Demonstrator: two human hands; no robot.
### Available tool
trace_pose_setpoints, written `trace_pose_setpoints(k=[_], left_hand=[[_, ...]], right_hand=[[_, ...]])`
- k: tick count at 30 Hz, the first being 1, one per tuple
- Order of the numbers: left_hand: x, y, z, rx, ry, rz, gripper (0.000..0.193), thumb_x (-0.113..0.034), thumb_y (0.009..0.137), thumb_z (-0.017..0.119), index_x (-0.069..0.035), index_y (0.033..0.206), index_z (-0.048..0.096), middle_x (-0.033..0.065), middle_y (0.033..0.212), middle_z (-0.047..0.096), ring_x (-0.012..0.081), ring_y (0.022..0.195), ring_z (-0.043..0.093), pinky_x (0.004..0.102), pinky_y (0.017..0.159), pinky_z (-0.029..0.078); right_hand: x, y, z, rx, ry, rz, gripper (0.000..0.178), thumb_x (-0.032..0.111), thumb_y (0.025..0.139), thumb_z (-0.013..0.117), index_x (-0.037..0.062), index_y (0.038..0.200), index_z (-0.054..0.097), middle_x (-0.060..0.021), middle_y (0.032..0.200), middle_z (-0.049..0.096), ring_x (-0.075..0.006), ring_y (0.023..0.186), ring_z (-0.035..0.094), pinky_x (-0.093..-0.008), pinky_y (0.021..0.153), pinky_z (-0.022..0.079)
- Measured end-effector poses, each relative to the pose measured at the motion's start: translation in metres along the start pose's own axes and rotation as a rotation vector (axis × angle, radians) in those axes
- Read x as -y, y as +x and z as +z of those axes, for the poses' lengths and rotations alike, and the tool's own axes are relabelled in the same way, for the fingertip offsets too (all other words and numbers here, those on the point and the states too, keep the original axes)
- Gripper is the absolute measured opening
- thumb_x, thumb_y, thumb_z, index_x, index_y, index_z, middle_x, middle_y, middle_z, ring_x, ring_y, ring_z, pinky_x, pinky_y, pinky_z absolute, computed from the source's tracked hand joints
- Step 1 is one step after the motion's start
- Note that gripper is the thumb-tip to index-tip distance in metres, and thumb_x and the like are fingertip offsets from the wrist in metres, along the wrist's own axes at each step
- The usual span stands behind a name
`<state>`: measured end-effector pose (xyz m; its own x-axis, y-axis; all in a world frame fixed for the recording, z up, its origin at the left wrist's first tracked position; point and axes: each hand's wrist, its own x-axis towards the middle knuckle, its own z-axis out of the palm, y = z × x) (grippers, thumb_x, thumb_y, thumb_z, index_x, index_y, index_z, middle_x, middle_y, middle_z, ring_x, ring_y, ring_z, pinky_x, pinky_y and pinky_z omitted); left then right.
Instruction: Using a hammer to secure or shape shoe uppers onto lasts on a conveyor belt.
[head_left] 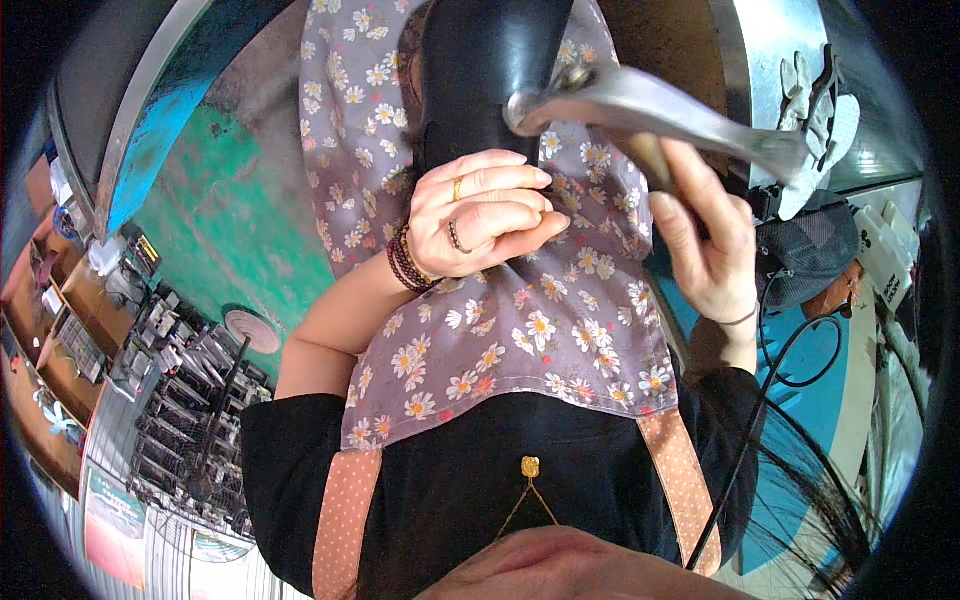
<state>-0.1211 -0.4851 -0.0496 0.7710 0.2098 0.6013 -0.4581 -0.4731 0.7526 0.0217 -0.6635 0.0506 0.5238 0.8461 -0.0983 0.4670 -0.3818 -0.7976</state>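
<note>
**Boot in one hand, metal tool in the other**

While I'm looking straight down my own front, there isn't much worktop to see, just the green and teal painted floor [215, 215] off to my left, scuffed and patchy, and a shiny metal cabinet [765, 50] up at the top right. Down the left edge there are wooden shelves [60, 330] packed with small stuff, and a dark wire rack [195, 400] crammed with little boxes, too many and too tiny for me to count.

Counting what I can: one black boot [480, 70], smooth and glossy like leather, sitting upright on my lap over the floral cloth [520, 320], a soft grey-lilac fabric covered in white daisies. My left hand [480, 215] is wrapped around the lower part of the boot, fingers curled shut on it, with two rings and a dark beaded bracelet on that wrist. My right hand [705, 240] is closed around the wooden handle of one flat, shiny metal tool [660, 110], whose end is touching the boot. So the hands are apart, each clamped on its own thing.

One white work glove [815, 120] hangs at the cabinet, and one black cable [775, 370] loops down on my right.
</note>
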Motion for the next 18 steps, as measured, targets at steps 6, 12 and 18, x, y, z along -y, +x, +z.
trace_pose_setpoints(k=[6, 12, 18], left_hand=[[0.001, -0.005, -0.004, -0.001, 0.003, -0.020, 0.033, -0.009, 0.067, 0.086, -0.009, 0.084, 0.058, 0.0027, 0.080, 0.070, 0.0208, 0.086, 0.070, 0.0357, 0.080, 0.057], [0.001, -0.003, 0.000, -0.010, 0.004, -0.025, 0.031, -0.008, 0.067, 0.085, -0.009, 0.081, 0.058, 0.0026, 0.079, 0.070, 0.0208, 0.086, 0.070, 0.0354, 0.079, 0.057], [-0.001, 0.003, -0.004, 0.000, 0.000, -0.026, 0.031, -0.007, 0.067, 0.085, -0.009, 0.080, 0.058, 0.0034, 0.078, 0.069, 0.0209, 0.083, 0.070, 0.0352, 0.076, 0.057]], right_hand=[[-0.007, -0.003, 0.005, 0.078, -0.008, 0.055, 0.041, 0.008, 0.088, 0.064, 0.0051, 0.128, 0.057, -0.0218, 0.105, 0.067, -0.0360, 0.094, 0.067, -0.0359, 0.077, 0.055], [-0.002, 0.001, 0.009, 0.117, 0.071, 0.152, 0.040, 0.007, 0.089, 0.063, 0.0041, 0.129, 0.056, -0.0224, 0.114, 0.064, -0.0341, 0.100, 0.067, -0.0352, 0.082, 0.054], [-0.011, 0.009, 0.014, -0.024, 0.037, 0.040, 0.041, 0.007, 0.091, 0.061, 0.0045, 0.131, 0.054, -0.0208, 0.119, 0.063, -0.0334, 0.107, 0.064, -0.0337, 0.087, 0.052]])
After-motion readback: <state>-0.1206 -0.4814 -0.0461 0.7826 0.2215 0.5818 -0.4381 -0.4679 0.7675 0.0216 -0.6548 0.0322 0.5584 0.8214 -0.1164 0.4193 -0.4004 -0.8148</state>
